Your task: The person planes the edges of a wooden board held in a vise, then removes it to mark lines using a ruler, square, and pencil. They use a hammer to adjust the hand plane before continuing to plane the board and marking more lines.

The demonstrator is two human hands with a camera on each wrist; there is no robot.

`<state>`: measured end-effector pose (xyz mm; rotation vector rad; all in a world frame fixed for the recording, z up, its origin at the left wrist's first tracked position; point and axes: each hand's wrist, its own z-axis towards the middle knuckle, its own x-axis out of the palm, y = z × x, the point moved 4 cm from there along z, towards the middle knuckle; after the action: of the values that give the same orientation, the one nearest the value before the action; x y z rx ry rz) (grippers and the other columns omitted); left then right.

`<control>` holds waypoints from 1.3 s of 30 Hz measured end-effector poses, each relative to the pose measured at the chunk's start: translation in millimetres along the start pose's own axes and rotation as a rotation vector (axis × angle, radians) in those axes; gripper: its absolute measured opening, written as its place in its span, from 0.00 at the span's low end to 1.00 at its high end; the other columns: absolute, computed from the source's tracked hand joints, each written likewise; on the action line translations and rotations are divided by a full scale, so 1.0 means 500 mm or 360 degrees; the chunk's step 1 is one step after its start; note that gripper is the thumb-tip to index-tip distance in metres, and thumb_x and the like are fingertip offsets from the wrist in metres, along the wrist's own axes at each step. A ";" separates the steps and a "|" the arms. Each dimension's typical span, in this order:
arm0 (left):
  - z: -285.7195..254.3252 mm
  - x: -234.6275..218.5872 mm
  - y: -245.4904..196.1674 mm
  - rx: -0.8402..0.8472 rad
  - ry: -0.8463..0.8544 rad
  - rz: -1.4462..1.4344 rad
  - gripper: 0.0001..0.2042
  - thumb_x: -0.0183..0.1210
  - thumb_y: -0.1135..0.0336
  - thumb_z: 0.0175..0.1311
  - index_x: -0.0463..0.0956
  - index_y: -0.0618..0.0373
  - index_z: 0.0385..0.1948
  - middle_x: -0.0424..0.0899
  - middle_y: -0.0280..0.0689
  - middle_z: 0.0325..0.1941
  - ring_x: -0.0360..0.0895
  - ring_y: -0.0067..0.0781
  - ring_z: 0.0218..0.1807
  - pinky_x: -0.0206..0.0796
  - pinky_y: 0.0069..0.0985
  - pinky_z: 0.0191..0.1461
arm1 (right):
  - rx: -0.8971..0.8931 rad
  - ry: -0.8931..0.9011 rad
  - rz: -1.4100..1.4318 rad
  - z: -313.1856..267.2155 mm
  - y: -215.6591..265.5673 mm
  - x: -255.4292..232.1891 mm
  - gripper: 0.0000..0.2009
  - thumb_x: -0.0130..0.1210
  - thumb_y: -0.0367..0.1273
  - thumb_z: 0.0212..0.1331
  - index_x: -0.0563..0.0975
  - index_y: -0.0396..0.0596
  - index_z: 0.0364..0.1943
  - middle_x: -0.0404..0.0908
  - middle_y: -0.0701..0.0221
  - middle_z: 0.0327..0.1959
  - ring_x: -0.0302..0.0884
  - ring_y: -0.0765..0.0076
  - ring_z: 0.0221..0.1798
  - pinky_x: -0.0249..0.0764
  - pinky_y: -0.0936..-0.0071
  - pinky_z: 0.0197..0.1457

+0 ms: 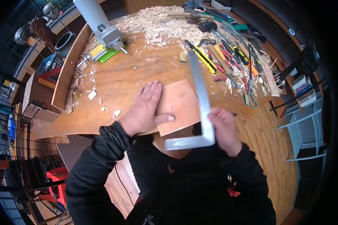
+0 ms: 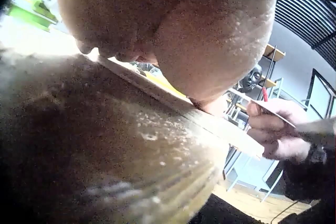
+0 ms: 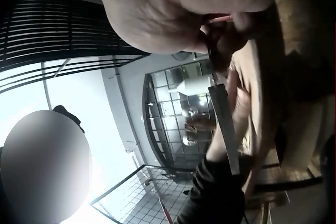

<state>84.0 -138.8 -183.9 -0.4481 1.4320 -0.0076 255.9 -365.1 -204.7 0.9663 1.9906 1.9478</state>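
A flat, pale wooden board [image 1: 182, 101] lies at the table's near edge, its front corner jutting past it. My left hand [image 1: 144, 107] presses flat on its left side, fingers straight and thumb spread over the wood. My right hand [image 1: 224, 129] grips a metal carpenter's square [image 1: 201, 90] near its corner. The square's long blade runs along the board's right side in the head view, and its short thick arm [image 1: 187, 143] points left in front of the board. In the right wrist view the stock [image 3: 224, 124] hangs below the curled fingers, where a sliver of red shows.
Wood shavings [image 1: 150, 22] cover the back of the table [image 1: 112, 80]. A grey clamp-like vise [image 1: 110, 35] on a green base stands back left. Hand tools lie along the right, among them a yellow utility knife [image 1: 202, 58], a black mallet [image 1: 207, 26] and scissors [image 1: 251, 93].
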 end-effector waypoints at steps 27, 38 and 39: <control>-0.013 -0.102 0.025 0.0089 0.0244 -0.0162 0.68 0.83 0.55 0.28 0.51 0.69 0.79 0.61 0.64 0.79 0.53 0.68 0.82 0.44 0.47 0.88 | 0.0009 0.0017 -0.0263 0.128 0.119 -0.166 0.07 0.59 0.32 0.75 0.82 0.43 0.45 0.83 0.79 0.35 0.77 0.85 0.34 0.73 0.83 0.40; 0.000 -0.111 0.030 0.0075 0.0277 -0.0062 0.67 0.84 0.49 0.29 0.55 0.63 0.80 0.56 0.63 0.83 0.47 0.68 0.85 0.41 0.46 0.88 | 0.0203 0.0078 -0.0172 0.006 0.002 -0.145 0.08 0.60 0.33 0.75 0.81 0.43 0.48 0.83 0.78 0.35 0.76 0.86 0.32 0.71 0.84 0.37; 0.008 -0.104 0.026 0.0081 0.0275 -0.0032 0.68 0.85 0.49 0.28 0.55 0.63 0.80 0.56 0.62 0.83 0.47 0.68 0.85 0.41 0.46 0.88 | 0.0189 0.0058 -0.0149 0.001 -0.005 -0.139 0.08 0.58 0.33 0.77 0.81 0.43 0.49 0.83 0.80 0.35 0.74 0.88 0.30 0.68 0.86 0.34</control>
<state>76.5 -111.4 -138.0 -0.4282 1.5929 -0.1010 308.8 -404.1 -227.8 0.8522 2.1521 1.8292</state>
